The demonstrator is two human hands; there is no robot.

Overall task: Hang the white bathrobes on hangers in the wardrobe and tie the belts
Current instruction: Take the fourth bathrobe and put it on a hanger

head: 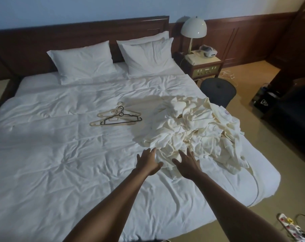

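Note:
A crumpled heap of cream-white bathrobes [195, 130] lies on the right half of the bed [52, 154]. Both my arms stretch out over the duvet toward the heap's near edge. My left hand [148, 160] has straight fingers that reach the fabric's front edge. My right hand [187, 163] is spread with fingers straight, over the same edge. Neither hand holds anything. To the left of the heap lie several hangers [115, 117], beige ones and a black one, flat on the duvet. No wardrobe is in view.
Two white pillows [83, 62] lean on the dark wooden headboard. A nightstand [205, 67] with a domed lamp [193, 30] and a phone stands at the right. A dark round stool [218, 91] is beside the bed. A power strip [289, 227] lies on the floor at the lower right.

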